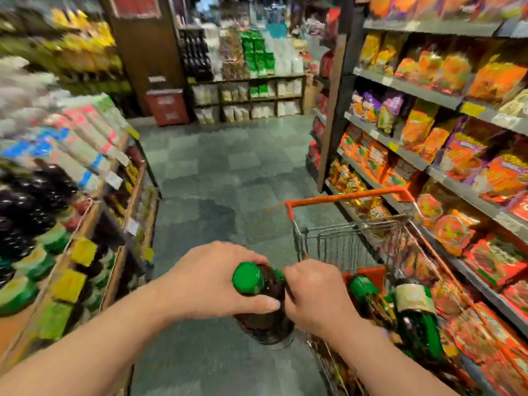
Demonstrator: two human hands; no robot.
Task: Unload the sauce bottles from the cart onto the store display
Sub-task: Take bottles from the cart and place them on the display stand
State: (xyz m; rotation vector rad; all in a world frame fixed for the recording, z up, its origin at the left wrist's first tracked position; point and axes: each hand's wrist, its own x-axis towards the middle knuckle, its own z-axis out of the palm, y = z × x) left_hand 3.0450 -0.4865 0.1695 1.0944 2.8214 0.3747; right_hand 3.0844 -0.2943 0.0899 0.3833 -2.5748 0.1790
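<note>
Both hands grip dark sauce bottles above the floor: left hand (213, 281) fingers curled round a green-capped bottle (261, 301); right hand (314, 295) clasping another's neck, mostly hidden. Beyond, cart (354, 241) holding further bottles (414, 312); shelves (414, 90) behind.

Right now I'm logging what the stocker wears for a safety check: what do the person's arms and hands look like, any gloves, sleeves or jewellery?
Both forearms are bare as far as the picture shows, with no sleeve in view. The left hand and the right hand wear no gloves. No watch, bracelet or ring shows on either, though the picture is blurred.
</note>
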